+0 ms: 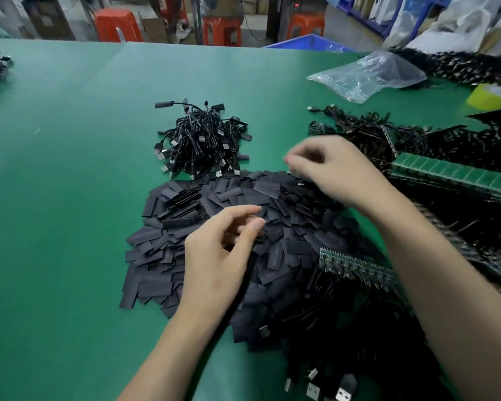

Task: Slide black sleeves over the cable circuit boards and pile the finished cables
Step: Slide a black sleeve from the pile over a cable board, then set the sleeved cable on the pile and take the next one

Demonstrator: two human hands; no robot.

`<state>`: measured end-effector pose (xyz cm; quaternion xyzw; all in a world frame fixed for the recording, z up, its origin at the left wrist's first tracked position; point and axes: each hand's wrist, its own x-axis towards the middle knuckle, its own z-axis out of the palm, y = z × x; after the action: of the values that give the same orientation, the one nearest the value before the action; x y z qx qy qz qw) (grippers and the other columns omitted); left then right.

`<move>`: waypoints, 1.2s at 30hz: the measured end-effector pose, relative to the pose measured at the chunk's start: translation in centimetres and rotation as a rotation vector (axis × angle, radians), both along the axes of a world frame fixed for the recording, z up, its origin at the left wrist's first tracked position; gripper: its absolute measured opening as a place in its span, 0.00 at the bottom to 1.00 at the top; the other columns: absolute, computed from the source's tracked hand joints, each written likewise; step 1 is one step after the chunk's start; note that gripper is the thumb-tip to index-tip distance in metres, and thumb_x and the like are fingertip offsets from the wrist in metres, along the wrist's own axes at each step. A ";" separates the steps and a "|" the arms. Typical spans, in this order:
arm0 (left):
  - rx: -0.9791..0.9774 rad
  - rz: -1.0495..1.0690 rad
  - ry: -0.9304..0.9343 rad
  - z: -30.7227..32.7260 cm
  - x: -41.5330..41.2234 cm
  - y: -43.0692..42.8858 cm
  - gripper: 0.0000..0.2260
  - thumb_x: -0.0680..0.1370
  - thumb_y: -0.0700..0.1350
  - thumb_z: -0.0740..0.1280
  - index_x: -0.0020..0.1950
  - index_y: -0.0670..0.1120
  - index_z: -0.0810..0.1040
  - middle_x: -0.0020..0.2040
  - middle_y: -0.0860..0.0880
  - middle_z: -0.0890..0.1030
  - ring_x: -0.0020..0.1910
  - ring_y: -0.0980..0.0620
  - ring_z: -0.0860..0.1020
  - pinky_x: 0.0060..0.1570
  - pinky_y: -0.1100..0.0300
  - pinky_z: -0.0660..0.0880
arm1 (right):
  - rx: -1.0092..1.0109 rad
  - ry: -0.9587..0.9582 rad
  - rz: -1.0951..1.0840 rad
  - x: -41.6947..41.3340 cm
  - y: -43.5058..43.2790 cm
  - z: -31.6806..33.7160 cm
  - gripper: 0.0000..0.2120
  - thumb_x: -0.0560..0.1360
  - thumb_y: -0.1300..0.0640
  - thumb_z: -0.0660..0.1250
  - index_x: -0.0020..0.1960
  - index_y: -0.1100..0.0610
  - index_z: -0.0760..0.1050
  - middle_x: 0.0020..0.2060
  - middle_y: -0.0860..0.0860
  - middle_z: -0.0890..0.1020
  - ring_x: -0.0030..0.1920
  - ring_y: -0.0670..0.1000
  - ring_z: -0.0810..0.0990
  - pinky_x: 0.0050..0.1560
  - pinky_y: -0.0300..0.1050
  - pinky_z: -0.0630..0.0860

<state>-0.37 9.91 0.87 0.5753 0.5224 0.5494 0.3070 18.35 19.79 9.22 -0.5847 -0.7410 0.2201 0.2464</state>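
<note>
Green table mat point(70, 198) lies under everything. A wide heap of flat black sleeves point(168, 256) lies directly beneath both hands. A tangle of black cables with circuit-board strips point(446, 146) lies right of the right hand. A pile of finished black sleeved USB cables point(198, 140) sits beyond the left hand, touching the sleeve heap's far edge. A crumpled clear plastic bag point(368, 73) lies beyond the right hand.

Left hand point(220, 256): over the heap, fingers loosely curled. A black strip runs under the palm; cannot tell if it is gripped. Right hand point(336, 169): motion-blurred, fingers bent; grip cannot be told.

A green panel of circuit boards point(446, 172) lies just right of the right hand. A yellow tape roll point(490, 95) lies far right.
</note>
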 end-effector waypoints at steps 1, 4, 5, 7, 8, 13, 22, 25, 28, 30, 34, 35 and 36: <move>0.042 -0.014 0.108 0.0 0.1 -0.1 0.08 0.79 0.43 0.74 0.56 0.53 0.85 0.47 0.57 0.86 0.47 0.57 0.84 0.50 0.66 0.78 | -0.014 -0.032 0.004 1.3 -1.9 -0.6 0.05 0.80 0.50 0.69 0.53 0.46 0.84 0.46 0.38 0.84 0.46 0.35 0.80 0.49 0.33 0.74; 0.161 -0.081 0.445 -0.3 0.8 -0.4 0.10 0.79 0.50 0.72 0.60 0.53 0.84 0.51 0.59 0.81 0.53 0.58 0.79 0.56 0.60 0.74 | -0.060 -0.136 -0.001 4.3 -6.5 -1.9 0.04 0.77 0.46 0.71 0.51 0.42 0.82 0.44 0.36 0.81 0.48 0.33 0.77 0.46 0.31 0.72; 0.183 -0.096 0.514 -0.5 1.0 -0.5 0.11 0.79 0.52 0.71 0.60 0.53 0.84 0.52 0.58 0.81 0.54 0.56 0.78 0.57 0.57 0.74 | -0.079 -0.197 0.006 5.0 -7.7 -2.3 0.06 0.76 0.43 0.70 0.51 0.42 0.81 0.45 0.37 0.80 0.48 0.36 0.77 0.48 0.35 0.74; 0.215 -0.106 0.587 -0.8 1.5 -0.7 0.11 0.80 0.55 0.69 0.59 0.53 0.85 0.51 0.57 0.79 0.53 0.54 0.77 0.56 0.54 0.73 | -0.110 -0.346 0.020 5.8 -9.2 -3.2 0.11 0.75 0.38 0.68 0.53 0.42 0.79 0.47 0.39 0.77 0.50 0.40 0.75 0.53 0.43 0.75; 0.230 -0.109 0.605 -0.9 1.6 -0.7 0.12 0.80 0.55 0.69 0.58 0.53 0.85 0.51 0.57 0.79 0.53 0.54 0.76 0.55 0.53 0.72 | -0.116 -0.401 0.027 6.0 -9.7 -3.6 0.14 0.75 0.36 0.67 0.54 0.43 0.78 0.48 0.39 0.76 0.53 0.42 0.74 0.56 0.45 0.75; 0.241 -0.119 0.619 -1.1 2.1 -0.7 0.11 0.79 0.55 0.69 0.57 0.52 0.86 0.50 0.56 0.78 0.52 0.52 0.76 0.53 0.51 0.73 | -0.102 -0.446 0.029 6.0 -10.6 -4.7 0.14 0.77 0.36 0.66 0.55 0.44 0.72 0.48 0.39 0.72 0.54 0.45 0.70 0.58 0.45 0.70; 0.121 -0.237 0.362 -0.1 2.5 -1.4 0.11 0.78 0.55 0.69 0.56 0.54 0.87 0.50 0.58 0.84 0.52 0.54 0.81 0.55 0.52 0.76 | -0.265 0.147 0.163 5.7 -9.4 -0.6 0.07 0.73 0.57 0.79 0.42 0.49 0.81 0.38 0.49 0.84 0.37 0.46 0.80 0.39 0.37 0.77; -0.068 -0.330 0.050 0.5 2.6 -1.6 0.07 0.75 0.56 0.73 0.48 0.57 0.88 0.43 0.56 0.87 0.45 0.57 0.84 0.47 0.57 0.80 | -0.288 0.198 0.254 4.9 -8.7 -0.2 0.08 0.72 0.57 0.80 0.43 0.49 0.81 0.36 0.48 0.83 0.35 0.43 0.78 0.38 0.34 0.75; -0.156 -0.381 -0.129 0.8 2.3 -1.5 0.03 0.73 0.51 0.78 0.45 0.54 0.89 0.37 0.53 0.86 0.35 0.60 0.78 0.38 0.68 0.73 | -0.308 0.240 0.261 4.5 -8.3 -0.8 0.07 0.72 0.56 0.80 0.45 0.50 0.82 0.37 0.49 0.85 0.35 0.43 0.79 0.38 0.34 0.74; -0.183 -0.395 -0.172 0.8 1.8 -1.4 0.05 0.72 0.50 0.76 0.46 0.52 0.89 0.35 0.54 0.85 0.33 0.62 0.76 0.37 0.71 0.71 | -0.305 0.208 0.256 4.5 -8.2 -1.6 0.05 0.73 0.51 0.78 0.45 0.50 0.83 0.36 0.48 0.85 0.35 0.41 0.78 0.38 0.34 0.73; -0.232 -0.381 -0.183 0.7 1.4 -1.2 0.06 0.71 0.49 0.74 0.44 0.49 0.89 0.34 0.52 0.83 0.32 0.60 0.74 0.36 0.70 0.70 | -0.277 0.212 0.302 4.2 -8.1 -2.6 0.03 0.75 0.53 0.76 0.43 0.49 0.84 0.36 0.46 0.85 0.36 0.40 0.80 0.39 0.33 0.71; -0.238 -0.383 -0.199 0.7 1.5 -1.2 0.05 0.71 0.48 0.74 0.43 0.48 0.89 0.34 0.52 0.84 0.32 0.61 0.75 0.35 0.70 0.70 | -0.267 0.218 0.315 4.1 -8.0 -2.7 0.03 0.75 0.53 0.76 0.43 0.49 0.84 0.36 0.46 0.85 0.37 0.40 0.80 0.39 0.32 0.72; -0.241 -0.391 -0.219 0.8 1.5 -1.2 0.05 0.71 0.46 0.74 0.43 0.48 0.88 0.33 0.52 0.84 0.31 0.62 0.76 0.35 0.71 0.71 | -0.259 0.223 0.328 4.1 -7.9 -2.7 0.03 0.75 0.54 0.76 0.43 0.49 0.84 0.37 0.47 0.85 0.37 0.41 0.81 0.40 0.33 0.73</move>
<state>1.11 8.75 1.63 0.5617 0.4268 0.4724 0.5283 22.45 11.84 6.48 -0.4551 -0.7599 0.4138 0.2103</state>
